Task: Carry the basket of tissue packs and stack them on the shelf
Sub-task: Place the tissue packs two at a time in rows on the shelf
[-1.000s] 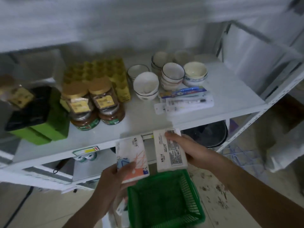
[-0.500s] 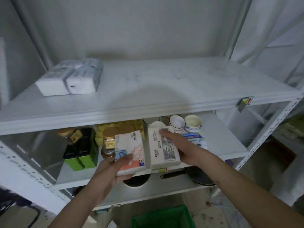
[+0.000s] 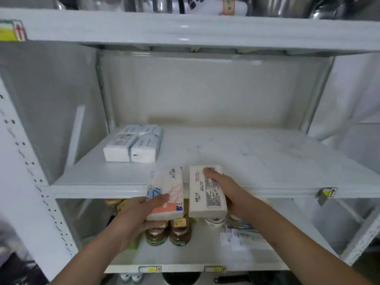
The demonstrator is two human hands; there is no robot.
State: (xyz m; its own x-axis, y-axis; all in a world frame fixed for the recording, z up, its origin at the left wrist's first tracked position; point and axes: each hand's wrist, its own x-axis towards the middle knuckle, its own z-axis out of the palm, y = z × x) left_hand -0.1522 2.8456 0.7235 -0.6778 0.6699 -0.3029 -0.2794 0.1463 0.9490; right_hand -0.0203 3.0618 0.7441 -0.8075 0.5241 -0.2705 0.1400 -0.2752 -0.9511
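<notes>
Tissue packs, 2 of them, hover at the front lip of the middle shelf (image 3: pixel 257 153): left hand (image 3: pixel 141 214) clamps the patterned pack (image 3: pixel 166 194), right hand (image 3: pixel 228 192) the plain white pack (image 3: pixel 203 194). They look light and squishy, probably slick film, so gripping across the short sides seems right. 2 more packs (image 3: pixel 133 145) sit back-left.

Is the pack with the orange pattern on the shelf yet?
No. The left hand holds the pack in the air at the shelf's front edge.
</notes>
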